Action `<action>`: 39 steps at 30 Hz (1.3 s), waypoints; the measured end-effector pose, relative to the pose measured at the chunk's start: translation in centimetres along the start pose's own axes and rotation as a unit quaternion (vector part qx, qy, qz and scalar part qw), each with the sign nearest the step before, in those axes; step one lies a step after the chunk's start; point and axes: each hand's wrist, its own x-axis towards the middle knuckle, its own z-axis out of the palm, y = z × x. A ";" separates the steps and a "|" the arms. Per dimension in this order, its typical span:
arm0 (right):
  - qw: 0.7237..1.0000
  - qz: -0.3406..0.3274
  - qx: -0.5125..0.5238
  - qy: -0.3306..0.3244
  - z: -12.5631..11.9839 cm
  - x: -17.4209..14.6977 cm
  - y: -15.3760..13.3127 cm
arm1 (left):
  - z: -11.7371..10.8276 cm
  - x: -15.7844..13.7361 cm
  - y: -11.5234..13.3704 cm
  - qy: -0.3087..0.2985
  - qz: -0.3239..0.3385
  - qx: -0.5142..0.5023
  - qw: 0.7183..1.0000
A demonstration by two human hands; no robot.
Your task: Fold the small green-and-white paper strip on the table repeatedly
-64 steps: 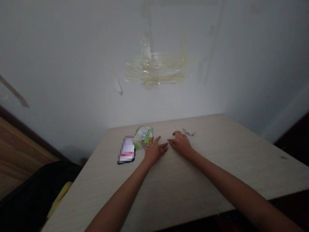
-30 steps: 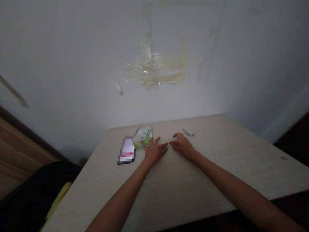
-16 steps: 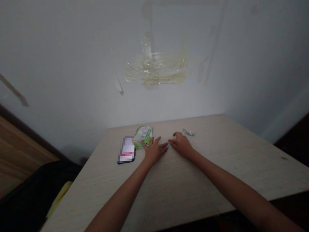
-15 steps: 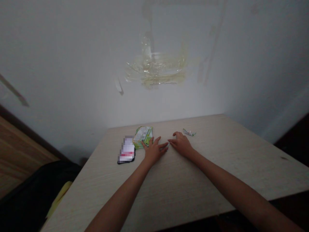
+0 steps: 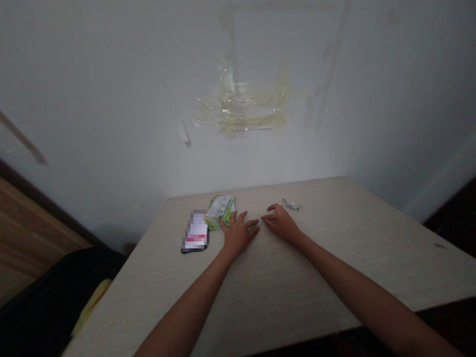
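My left hand (image 5: 239, 234) rests on the table with its fingers spread. Its index finger and thumb tips are beside a small whitish piece (image 5: 259, 222), too small to make out clearly. From the other side my right hand (image 5: 281, 223) reaches in, its fingertips pinched at that piece. Left of my left hand lies a green and white packet (image 5: 220, 210), partly behind the fingers. A torn, crumpled strip of wrapper (image 5: 292, 204) in white and green lies just beyond my right hand.
A dark-edged flat object with a blurred-out face, perhaps a phone (image 5: 196, 233), lies left of the packet. The pale wooden table (image 5: 297, 292) meets a wall (image 5: 148, 99) with old tape (image 5: 249, 109). Dark and yellow cloth (image 5: 89, 302) sits off the left edge.
My right fingertips have shifted slightly to the right, showing a little more of the small whitish piece. My left hand stays nearly in place.
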 end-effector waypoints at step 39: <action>0.980 -0.168 0.093 -0.052 -2.2 -0.6 -2.2 | 1.1 0.3 -0.6 0.027 -0.005 0.014 1.000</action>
